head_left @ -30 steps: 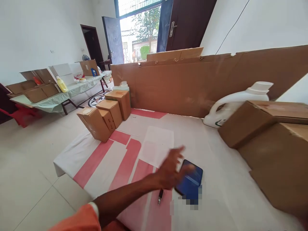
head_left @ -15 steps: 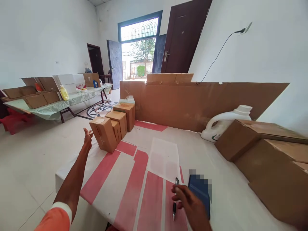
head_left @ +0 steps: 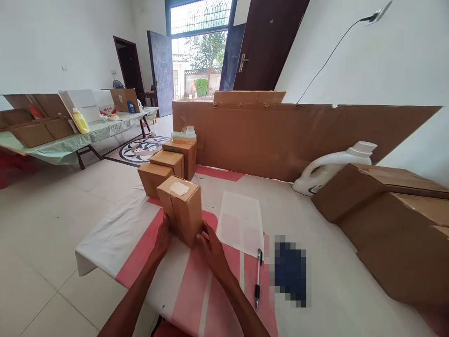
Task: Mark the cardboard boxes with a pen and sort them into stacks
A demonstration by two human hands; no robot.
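two hands on one small cardboard box (head_left: 180,208), which stands upright on the red-and-white striped table cover (head_left: 122,229) near the table's front edge, at roughly 11 o'clock from where i look down. my left hand (head_left: 163,237) is pressed flat against its lower left side, my right hand (head_left: 210,248) against its lower right, fingers spread and closed around the box between them. progress, as i judge it: the box sits apart from its group and is sealed, a pale tape patch on its top; nothing else about it looks worked on, and the other three small boxes (head_left: 168,166) at 12 o'clock stand untouched in a cluster. materials: plain brown corrugated card, matte, sharp-cornered, taller than wide. a thin white sheet (head_left: 242,222) lies flat just right of the box, at 1 o'clock; a dark pen (head_left: 258,278) lies beside it at 3 o'clock. larger brown cartons (head_left: 386,220) fill the right side; a smooth white plastic jug (head_left: 333,166) lies behind them, against a long cardboard panel (head_left: 280,135).
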